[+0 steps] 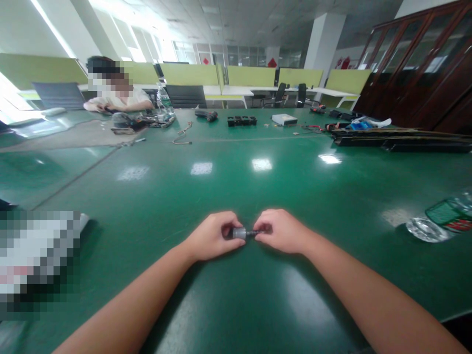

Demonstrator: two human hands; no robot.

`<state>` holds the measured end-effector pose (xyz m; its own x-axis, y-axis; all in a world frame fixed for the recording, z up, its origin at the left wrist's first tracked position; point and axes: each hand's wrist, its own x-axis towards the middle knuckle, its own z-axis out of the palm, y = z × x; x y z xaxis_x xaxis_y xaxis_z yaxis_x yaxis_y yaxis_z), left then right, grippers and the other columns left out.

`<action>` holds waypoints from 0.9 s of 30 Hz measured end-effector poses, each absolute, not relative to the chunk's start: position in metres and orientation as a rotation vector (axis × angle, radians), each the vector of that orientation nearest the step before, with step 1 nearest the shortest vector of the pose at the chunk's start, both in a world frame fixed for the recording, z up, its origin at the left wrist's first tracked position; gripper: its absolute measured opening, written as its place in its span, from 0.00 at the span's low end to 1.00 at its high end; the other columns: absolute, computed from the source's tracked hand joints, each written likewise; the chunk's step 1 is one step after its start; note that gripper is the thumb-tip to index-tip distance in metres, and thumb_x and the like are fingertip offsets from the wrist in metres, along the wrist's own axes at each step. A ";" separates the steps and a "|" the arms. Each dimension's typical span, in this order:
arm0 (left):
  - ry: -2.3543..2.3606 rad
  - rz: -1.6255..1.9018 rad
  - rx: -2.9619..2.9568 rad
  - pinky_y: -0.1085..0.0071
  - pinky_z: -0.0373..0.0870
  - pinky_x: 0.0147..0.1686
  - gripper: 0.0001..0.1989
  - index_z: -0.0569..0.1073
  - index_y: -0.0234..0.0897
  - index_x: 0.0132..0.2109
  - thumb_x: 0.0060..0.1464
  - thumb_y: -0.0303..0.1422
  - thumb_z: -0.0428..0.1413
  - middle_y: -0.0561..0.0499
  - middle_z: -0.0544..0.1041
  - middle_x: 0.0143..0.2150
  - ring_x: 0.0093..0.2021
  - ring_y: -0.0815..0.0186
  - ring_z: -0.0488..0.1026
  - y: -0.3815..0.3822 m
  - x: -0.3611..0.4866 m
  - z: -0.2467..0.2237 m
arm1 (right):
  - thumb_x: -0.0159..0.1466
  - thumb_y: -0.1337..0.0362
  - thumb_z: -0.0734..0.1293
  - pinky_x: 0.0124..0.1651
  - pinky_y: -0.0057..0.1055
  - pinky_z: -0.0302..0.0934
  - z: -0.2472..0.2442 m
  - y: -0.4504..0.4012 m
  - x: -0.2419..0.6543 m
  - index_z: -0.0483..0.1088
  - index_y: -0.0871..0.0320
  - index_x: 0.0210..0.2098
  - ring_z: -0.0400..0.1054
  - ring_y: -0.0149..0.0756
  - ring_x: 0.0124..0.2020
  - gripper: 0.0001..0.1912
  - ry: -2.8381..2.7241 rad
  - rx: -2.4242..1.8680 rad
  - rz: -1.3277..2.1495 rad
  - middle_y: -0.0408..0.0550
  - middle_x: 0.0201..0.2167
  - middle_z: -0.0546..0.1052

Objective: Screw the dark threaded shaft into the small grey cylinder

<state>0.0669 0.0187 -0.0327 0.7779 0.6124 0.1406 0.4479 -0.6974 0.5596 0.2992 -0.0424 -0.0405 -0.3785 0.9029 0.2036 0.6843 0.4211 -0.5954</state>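
Just above the green tabletop (236, 182), at the middle of the view, both hands meet at a small grey cylinder (239, 233) with a thin dark shaft (252, 233). My left hand (214, 236) is closed around the cylinder, thumb below and fingers curled above, hiding its left end. My right hand (282, 231) pinches the far end of the shaft between thumb and fingertips. Its curled fingers partly cover that end. The piece lies roughly level between the hands, and its exact kind is too small to make out.
A clear plastic bottle (446, 216) with a green label stands at the right. A blurred-out pale object (40, 246) lies left. Across the table are a black block (242, 121), a white box (284, 119), dark rails (401, 140) and a seated person (121, 93).
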 end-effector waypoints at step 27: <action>0.823 0.459 2.401 0.74 0.63 0.31 0.12 0.74 0.35 0.38 0.50 0.37 0.65 0.52 0.73 0.32 0.31 0.67 0.68 0.016 0.060 -0.032 | 0.57 0.67 0.72 0.32 0.26 0.56 -0.036 -0.043 0.303 0.78 0.58 0.33 0.66 0.29 0.28 0.03 -2.141 -1.407 0.628 0.43 0.28 0.76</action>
